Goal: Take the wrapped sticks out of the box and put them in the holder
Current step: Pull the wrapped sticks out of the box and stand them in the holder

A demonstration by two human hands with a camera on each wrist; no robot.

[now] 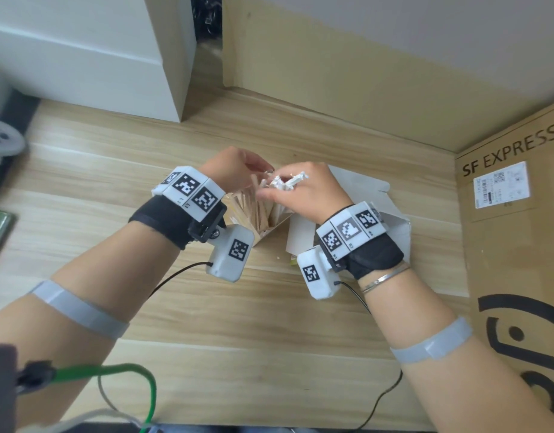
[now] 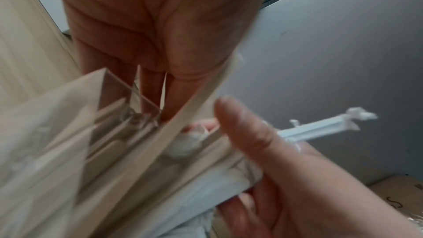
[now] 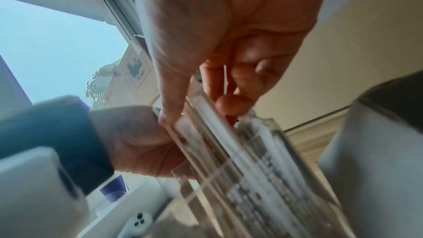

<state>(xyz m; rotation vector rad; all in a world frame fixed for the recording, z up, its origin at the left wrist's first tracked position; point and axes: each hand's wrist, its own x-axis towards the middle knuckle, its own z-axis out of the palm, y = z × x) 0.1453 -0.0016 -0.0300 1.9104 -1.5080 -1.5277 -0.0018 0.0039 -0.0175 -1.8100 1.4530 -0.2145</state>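
the clear plastic holder (image 1: 263, 214) is largely covered by both hands in the head view and smeared by blur in both wrist views. the white open cardboard box (image 1: 363, 195), at three o'clock of it, sits mostly behind the right hand (image 1: 303, 195). print on the paper-wrapped sticks (image 3: 263, 178) is unreadable.

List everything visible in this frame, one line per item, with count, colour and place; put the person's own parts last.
wrapped sticks: a bundle, count unclear, white paper, gripped above the holder.
holder: one, clear plastic, mid-table, already holding sticks.
box: one, white, open, behind the right wrist.
cardboard carton: one, brown, printed SF EXPRESS, right edge.
table: one, light wood grain.
cabinet: one, white, top left.
controller: one, white, left edge.
green cable: one, lower left.
left hand: at the holder's rim, fingers curled; what it holds is unclear.
right hand: grips the wrapped sticks.
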